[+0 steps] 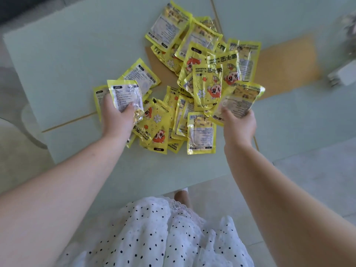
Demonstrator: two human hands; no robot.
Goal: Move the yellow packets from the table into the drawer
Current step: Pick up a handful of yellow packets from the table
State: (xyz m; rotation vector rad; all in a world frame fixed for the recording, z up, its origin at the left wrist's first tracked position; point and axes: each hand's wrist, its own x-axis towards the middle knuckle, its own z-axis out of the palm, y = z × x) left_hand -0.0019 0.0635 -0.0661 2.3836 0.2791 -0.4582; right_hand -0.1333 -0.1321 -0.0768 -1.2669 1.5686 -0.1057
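Several yellow hand-warmer packets (pixel 194 78) lie in a loose heap across the middle of a pale green table (pixel 67 54). My left hand (pixel 115 118) grips one packet (pixel 125 95) at the heap's left edge, its printed back facing up. My right hand (pixel 238 122) grips another packet (pixel 240 101) at the heap's right side, lifted above the others. More packets lie flat between both hands near the table's front. No drawer is in view.
A brown cardboard sheet (pixel 285 68) lies under the heap and sticks out to the right. A blurred white object (pixel 344 74) stands at the right edge. The table's front edge runs just ahead of my white dotted skirt (pixel 159 234).
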